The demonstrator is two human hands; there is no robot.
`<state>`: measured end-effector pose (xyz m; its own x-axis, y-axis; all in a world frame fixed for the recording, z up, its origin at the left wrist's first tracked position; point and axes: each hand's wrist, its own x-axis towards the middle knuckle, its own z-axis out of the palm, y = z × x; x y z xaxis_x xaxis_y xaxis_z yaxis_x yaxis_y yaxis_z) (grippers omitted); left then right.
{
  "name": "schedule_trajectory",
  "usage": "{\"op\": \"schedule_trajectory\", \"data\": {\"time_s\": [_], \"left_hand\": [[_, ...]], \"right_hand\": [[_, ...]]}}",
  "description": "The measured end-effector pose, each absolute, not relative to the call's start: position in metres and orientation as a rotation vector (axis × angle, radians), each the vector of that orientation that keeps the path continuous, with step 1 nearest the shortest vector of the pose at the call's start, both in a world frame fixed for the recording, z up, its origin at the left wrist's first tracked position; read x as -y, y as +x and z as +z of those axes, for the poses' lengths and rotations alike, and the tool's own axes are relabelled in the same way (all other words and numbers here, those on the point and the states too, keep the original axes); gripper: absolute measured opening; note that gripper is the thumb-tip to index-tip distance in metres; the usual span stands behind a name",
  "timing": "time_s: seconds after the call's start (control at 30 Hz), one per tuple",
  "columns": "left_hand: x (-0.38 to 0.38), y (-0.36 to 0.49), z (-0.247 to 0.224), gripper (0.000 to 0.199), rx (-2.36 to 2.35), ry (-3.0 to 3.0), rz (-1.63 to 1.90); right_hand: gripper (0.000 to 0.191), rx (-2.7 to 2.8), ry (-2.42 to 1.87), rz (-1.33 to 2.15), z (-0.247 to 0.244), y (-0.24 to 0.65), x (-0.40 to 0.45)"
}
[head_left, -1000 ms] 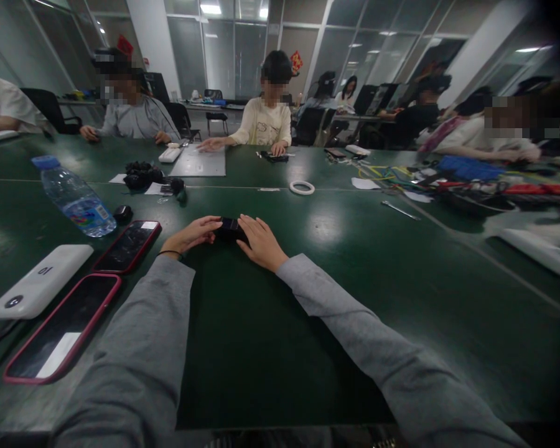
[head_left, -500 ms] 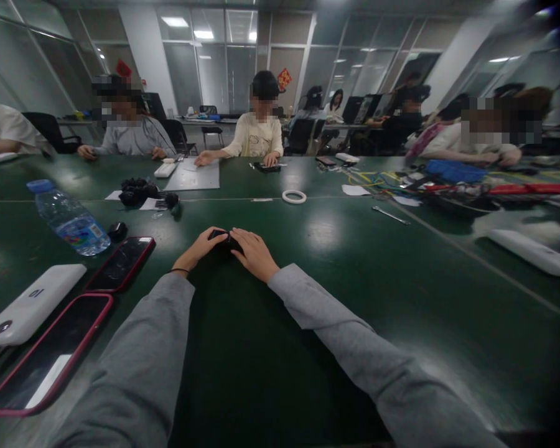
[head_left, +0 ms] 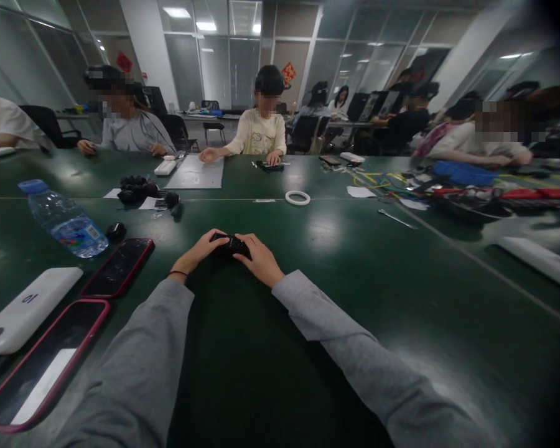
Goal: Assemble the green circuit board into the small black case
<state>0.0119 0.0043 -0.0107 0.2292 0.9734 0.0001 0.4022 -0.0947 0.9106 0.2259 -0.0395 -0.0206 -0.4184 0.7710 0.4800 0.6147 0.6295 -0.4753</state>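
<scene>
Both hands meet on a small black boxy object (head_left: 233, 244) at mid dark green tabletop (head_left: 354, 280): left hand (head_left: 200, 251) & right hand (head_left: 260, 258) pinch its ends w/ fingertips, prob. some gadget, too small to tell

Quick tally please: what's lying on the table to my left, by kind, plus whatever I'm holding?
Phones with red cases: 2
White power bank: 1
Water bottle: 1
Small black object between left hand and right hand: 1
Total: 5
</scene>
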Motion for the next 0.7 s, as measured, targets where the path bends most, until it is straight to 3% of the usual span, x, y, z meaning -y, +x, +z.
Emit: {"op": "schedule_trajectory", "data": {"time_s": [0.43,0.7], "left_hand": [[-0.009,-0.003,-0.007,0.045,-1.069,1.424,0.814],[-0.005,-0.002,-0.002,0.064,-1.257,1.474,0.796]], "right_hand": [[0.052,2.077,-1.099,0.47,-0.024,0.228,0.033],[0.052,2.057,-1.071,0.496,-0.023,0.228,0.033]]}}
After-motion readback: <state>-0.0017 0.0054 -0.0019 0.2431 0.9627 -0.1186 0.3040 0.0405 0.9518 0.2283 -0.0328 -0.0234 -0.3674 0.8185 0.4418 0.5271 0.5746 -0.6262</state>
